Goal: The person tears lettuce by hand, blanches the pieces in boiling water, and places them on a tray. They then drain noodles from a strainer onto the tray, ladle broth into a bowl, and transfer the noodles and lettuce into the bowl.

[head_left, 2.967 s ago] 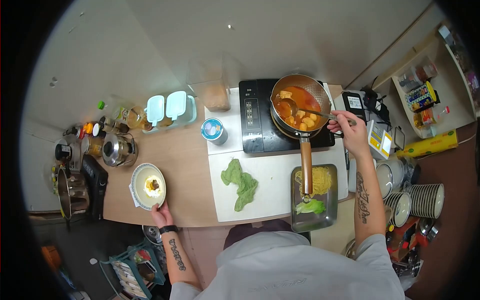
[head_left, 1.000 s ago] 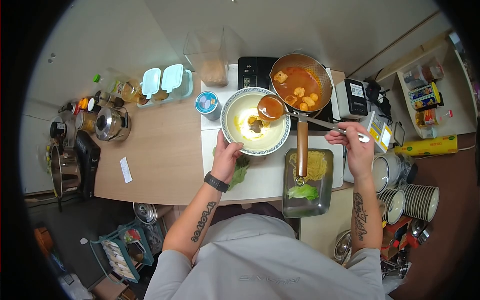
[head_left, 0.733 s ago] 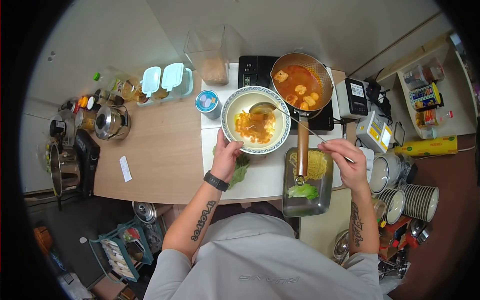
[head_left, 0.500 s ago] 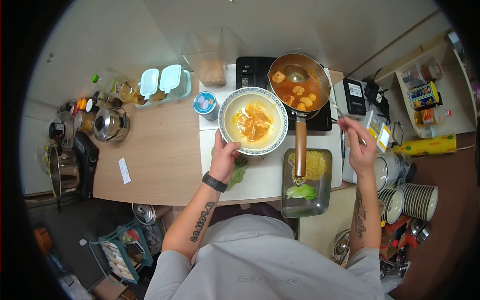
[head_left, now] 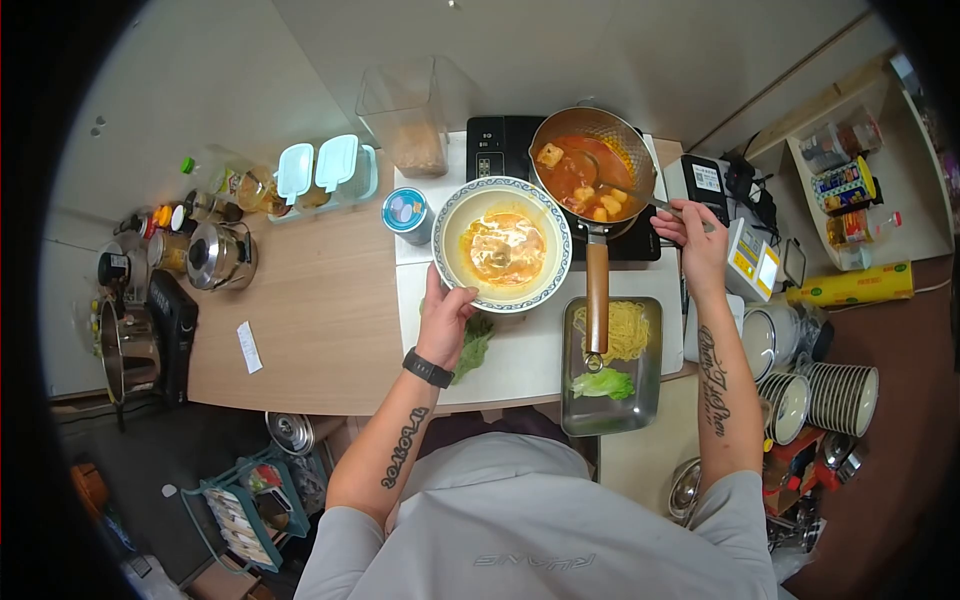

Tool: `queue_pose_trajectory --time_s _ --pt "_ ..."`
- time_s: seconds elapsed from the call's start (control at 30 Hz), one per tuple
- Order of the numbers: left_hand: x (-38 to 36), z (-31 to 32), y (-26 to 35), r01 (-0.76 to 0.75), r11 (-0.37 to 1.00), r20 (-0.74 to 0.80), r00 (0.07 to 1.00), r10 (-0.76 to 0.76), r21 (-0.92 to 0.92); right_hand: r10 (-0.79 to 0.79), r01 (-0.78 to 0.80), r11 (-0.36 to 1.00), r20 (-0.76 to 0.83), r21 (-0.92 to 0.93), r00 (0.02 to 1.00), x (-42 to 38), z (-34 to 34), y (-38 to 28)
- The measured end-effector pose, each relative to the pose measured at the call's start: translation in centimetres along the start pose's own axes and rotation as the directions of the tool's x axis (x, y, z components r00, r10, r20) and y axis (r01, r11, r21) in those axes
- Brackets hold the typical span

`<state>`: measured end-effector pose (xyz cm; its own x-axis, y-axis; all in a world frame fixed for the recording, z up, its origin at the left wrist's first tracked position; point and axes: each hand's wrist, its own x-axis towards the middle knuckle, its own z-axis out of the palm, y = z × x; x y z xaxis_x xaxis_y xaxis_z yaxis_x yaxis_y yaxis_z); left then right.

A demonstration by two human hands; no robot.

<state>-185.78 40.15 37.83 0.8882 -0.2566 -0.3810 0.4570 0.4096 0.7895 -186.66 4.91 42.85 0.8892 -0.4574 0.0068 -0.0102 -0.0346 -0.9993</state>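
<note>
My left hand (head_left: 445,315) grips the near left rim of a white bowl (head_left: 453,262) with a blue patterned edge. Orange-red broth lies in the bowl. Just right of it, a saucepan (head_left: 640,130) with a wooden handle (head_left: 597,290) holds red soup with several chunks and balls. My right hand (head_left: 699,240) is closed round the handle of a ladle (head_left: 640,196), whose head is sunk in the soup. The pan stands on a black induction cooker (head_left: 487,135).
In front of the cooker is a metal tray (head_left: 650,400) with noodles (head_left: 625,330) and lettuce (head_left: 603,384). A blue-lidded can (head_left: 405,212) stands left of the bowl; leafy greens (head_left: 474,350) lie partly behind my left hand. Stacked bowls (head_left: 842,400) are at the right.
My right hand has moved left and up toward the pan, and the ladle head has dipped into the soup. The bowl shows more broth than before, and my left hand still holds it.
</note>
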Motion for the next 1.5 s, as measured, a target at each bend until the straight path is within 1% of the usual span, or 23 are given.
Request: queue_pose_trajectory --time_s 0.23,0.37,0.43,0.57,0.63,0.73,0.83,0.9,0.93,1.0,1.07,1.13,1.17,1.2,1.27,1.3,1.37,1.4,1.47,1.5 --pt "0.1 -0.3 -0.3 -0.009 1.0 0.009 1.0 0.009 0.002 0.089 -0.09 0.995 0.027 0.035 0.996 -0.6 -0.3 -1.2" --pt "-0.1 0.0 0.0 -0.005 1.0 0.0 1.0 0.005 0.002 0.096 -0.097 0.994 0.021 0.049 0.995 -1.1 -0.5 -2.8" --pt "0.1 -0.1 -0.1 -0.011 1.0 0.019 1.0 0.011 -0.013 0.067 -0.068 0.997 0.02 0.048 0.998 -1.2 -0.7 -3.6" --pt "0.3 -0.2 -0.4 -0.032 0.999 0.004 0.999 0.032 -0.023 0.016 -0.017 1.0 0.04 0.02 0.999 -1.9 -0.9 -5.9" --pt "0.4 -0.3 -0.5 -0.031 1.0 0.0 1.0 0.031 -0.003 0.012 -0.012 1.0 0.04 0.007 0.999 -2.5 -0.7 -7.2" --pt "0.5 -0.4 -0.5 -0.013 1.0 -0.011 1.0 0.013 -0.022 0.001 -0.001 1.0 0.057 -0.008 0.998 -3.1 -0.7 -7.6" --pt "0.5 -0.3 -0.4 -0.014 0.999 -0.007 1.0 0.014 -0.034 -0.004 0.006 1.0 0.104 -0.02 0.995 -4.0 -0.6 -7.5" --pt "0.6 -0.5 -0.5 -0.013 0.999 -0.004 1.0 0.013 -0.042 0.022 -0.025 1.0 0.192 0.01 0.981 -4.8 0.1 -7.1" --pt "0.7 -0.6 -0.6 -0.012 0.999 0.006 1.0 0.012 -0.05 0.024 -0.026 1.0 0.193 0.01 0.981 -5.1 0.3 -6.8" --pt "0.5 -0.3 -0.4 -0.008 0.998 -0.002 1.0 0.007 -0.063 -0.044 0.064 0.996 0.287 -0.061 0.957 -5.8 0.5 -5.9" --pt "0.6 -0.3 -0.3 -0.005 0.997 -0.011 1.0 0.004 -0.077 -0.025 0.04 0.998 0.307 -0.043 0.951 -6.2 0.2 -5.6" --pt "0.8 -0.7 -0.5 0.003 0.997 0.01 1.0 -0.002 -0.073 -0.142 0.227 0.963 0.434 -0.149 0.89 -6.5 -0.2 -5.6" --pt "0.8 -0.7 -0.5 0.002 0.997 0.008 1.0 -0.001 -0.075 -0.175 0.247 0.962 0.429 -0.118 0.886 -6.7 -0.4 -5.6" --pt "0.7 -0.5 -0.3 0.005 0.997 0.003 1.0 -0.005 -0.078 -0.175 0.248 0.962 0.431 -0.118 0.885 -6.7 -0.6 -5.5" --pt "0.6 -0.3 -0.1 0.007 0.997 0.001 1.0 -0.007 -0.083 -0.302 0.379 0.909 0.357 -0.171 0.884 -6.5 -1.2 -4.9" --pt "0.6 -0.3 -0.1 0.003 0.997 0.006 1.0 -0.003 -0.081 -0.303 0.381 0.908 0.354 -0.174 0.885 -6.0 -1.2 -4.4" --pt "0.6 -0.2 -0.2 0.005 0.997 0.017 1.0 -0.003 -0.078 -0.372 0.439 0.834 0.246 -0.335 0.895 -4.2 -1.1 -3.2" --pt "0.6 -0.3 -0.2 0.01 0.997 0.007 1.0 -0.01 -0.075 -0.371 0.436 0.834 0.241 -0.338 0.897 -3.5 -0.9 -2.7" --pt "0.6 -0.3 -0.2 0.017 0.998 0.001 1.0 -0.017 -0.069 -0.38 0.421 0.741 0.19 -0.524 0.905 -2.1 -0.2 -1.8" --pt "0.7 -0.4 -0.3 0.017 0.998 0.002 1.0 -0.017 -0.067 -0.375 0.411 0.744 0.179 -0.528 0.909 -1.7 0.1 -1.6"
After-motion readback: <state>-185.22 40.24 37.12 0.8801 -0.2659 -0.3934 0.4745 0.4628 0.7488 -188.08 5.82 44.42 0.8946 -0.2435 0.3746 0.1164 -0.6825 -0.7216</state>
